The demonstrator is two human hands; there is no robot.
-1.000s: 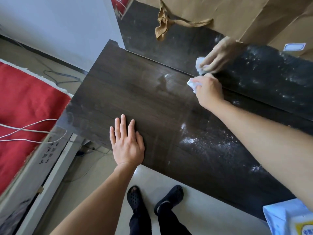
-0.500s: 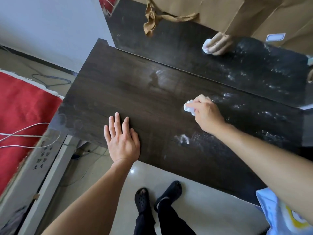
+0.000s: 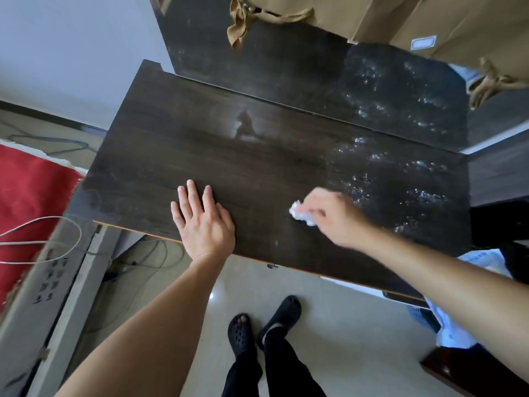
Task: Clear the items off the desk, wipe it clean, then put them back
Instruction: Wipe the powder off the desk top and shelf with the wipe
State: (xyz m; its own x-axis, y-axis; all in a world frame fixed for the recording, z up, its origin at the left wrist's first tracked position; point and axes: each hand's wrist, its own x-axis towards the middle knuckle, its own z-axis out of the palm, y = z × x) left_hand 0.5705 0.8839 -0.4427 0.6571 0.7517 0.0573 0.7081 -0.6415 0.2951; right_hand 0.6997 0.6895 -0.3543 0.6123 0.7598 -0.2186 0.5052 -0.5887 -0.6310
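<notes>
Right hand [image 3: 335, 216] grips crumpled white wipe [image 3: 303, 214], pressed on bench [image 3: 229, 156] near front edge. Left hand [image 3: 204, 222] open, flat, bracing bench. Wet streaks [image 3: 400, 179] cover right side. Risk: small wad smears residue; right strip missed.

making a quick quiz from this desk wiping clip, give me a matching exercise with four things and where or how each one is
Things:
1. left hand
2. crumpled tissue
3. white specks
4. black sandals

States:
A. scattered over the right part of the desk
B. on the pale floor below the desk's near edge
C. flat on the desk, fingers spread
D. pinched in the right hand

Pairs: 1-C, 2-D, 3-A, 4-B
</notes>
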